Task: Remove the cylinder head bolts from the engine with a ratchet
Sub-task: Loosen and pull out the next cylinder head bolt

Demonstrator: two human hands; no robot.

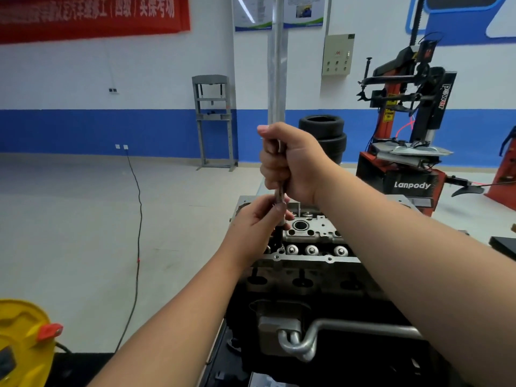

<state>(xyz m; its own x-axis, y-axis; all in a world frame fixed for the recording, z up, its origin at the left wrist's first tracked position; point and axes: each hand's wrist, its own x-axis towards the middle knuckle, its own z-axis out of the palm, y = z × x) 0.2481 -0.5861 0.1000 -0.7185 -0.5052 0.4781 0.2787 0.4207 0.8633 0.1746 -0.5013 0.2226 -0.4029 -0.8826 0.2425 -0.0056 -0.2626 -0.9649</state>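
A person's right hand (290,160) is wrapped in a full fist around the upright handle of a ratchet (280,191), thumb on top, while the left hand (258,222) pinches the lower shaft between thumb and fingers just above the engine (307,263). The tool stands nearly vertical over the left end of the cylinder head (312,233), its tip dropping into a dark recess near the head's near-left corner; whether it sits on a bolt cannot be told. Three round metal caps (311,250) line the head's near edge to the right of the tool, and a large round bore lies just beyond them. Both forearms reach in from the near side, the right one crossing over the engine's right half. Left of the engine, a wide stretch of pale floor runs out to the blue-banded far wall, crossed only by a black cable (138,233). A grey press frame (215,121) stands at that wall. Stacked tyres (324,135) and a red tyre changer (405,152) crowd the far right. A yellow container (22,339) sits at the near left edge.
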